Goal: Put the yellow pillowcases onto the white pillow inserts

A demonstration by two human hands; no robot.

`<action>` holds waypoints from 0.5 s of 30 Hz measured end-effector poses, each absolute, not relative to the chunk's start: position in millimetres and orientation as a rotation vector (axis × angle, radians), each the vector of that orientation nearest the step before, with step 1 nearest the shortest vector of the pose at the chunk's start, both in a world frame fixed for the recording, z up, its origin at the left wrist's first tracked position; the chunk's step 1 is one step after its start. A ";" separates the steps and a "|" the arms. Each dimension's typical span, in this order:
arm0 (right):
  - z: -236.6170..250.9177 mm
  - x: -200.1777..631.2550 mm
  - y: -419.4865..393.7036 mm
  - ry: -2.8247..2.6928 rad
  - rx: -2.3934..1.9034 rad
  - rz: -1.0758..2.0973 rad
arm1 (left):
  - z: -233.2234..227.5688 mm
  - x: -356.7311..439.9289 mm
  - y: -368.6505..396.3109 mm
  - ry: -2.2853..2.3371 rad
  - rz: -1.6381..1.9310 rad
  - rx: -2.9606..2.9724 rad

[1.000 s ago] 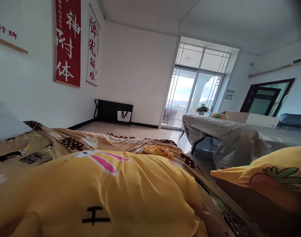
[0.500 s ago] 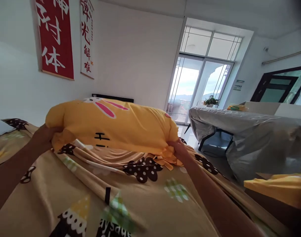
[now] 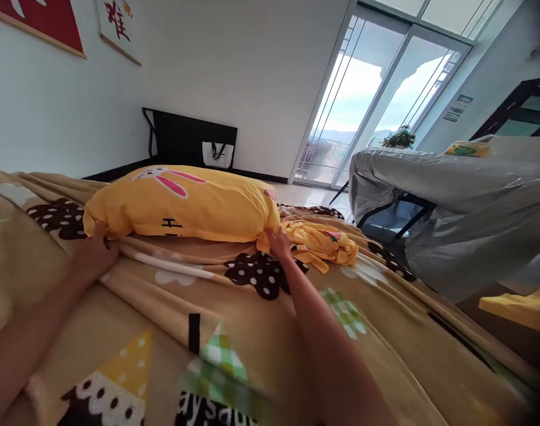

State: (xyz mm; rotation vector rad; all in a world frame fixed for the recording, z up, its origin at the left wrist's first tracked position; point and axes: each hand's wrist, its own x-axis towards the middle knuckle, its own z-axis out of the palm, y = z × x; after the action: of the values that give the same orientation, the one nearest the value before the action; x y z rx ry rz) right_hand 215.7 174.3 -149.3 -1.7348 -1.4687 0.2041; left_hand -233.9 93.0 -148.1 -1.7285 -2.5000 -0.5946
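A plump yellow pillow point(image 3: 212, 204) with a white rabbit print and pink ears lies across the tan patterned blanket point(image 3: 270, 349). My left hand point(image 3: 99, 245) grips its near left corner, the fingers partly hidden by the fabric. At the near right corner, my right hand point(image 3: 279, 241) is closed on the pillow's edge. Just right of that hand lies a crumpled yellow cloth point(image 3: 327, 242) with a loose strip hanging toward me.
A table under grey plastic sheeting point(image 3: 451, 183) stands at the right, with a dark chair point(image 3: 398, 216) beneath it. More yellow fabric point(image 3: 518, 307) lies at the lower right. A black board point(image 3: 185, 136) and a white bag point(image 3: 217, 154) are beyond the bed. Glass doors point(image 3: 362, 94) stand behind.
Both hands have lowered the pillow from above the blanket onto it. The view has tilted downward, and the crumpled yellow cloth at the right now shows more fully.
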 end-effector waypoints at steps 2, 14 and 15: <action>-144.1 240.7 161.9 -1.513 -1.782 0.110 | -150.3 -231.0 84.6 -2.429 -0.462 -1.887; -71.9 316.6 48.0 -1.590 -1.981 -0.001 | -141.4 -171.6 -15.0 -2.426 -0.544 -2.140; -57.1 315.3 39.2 -1.561 -1.921 0.005 | -136.4 -166.0 -19.8 -2.440 -0.596 -2.180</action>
State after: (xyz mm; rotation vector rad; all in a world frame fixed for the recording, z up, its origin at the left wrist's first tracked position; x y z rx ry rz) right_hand 315.3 39.2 -57.1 -1.9209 -1.5612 0.0045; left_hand -166.0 -19.8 -136.4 -2.1803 -2.4395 -0.5965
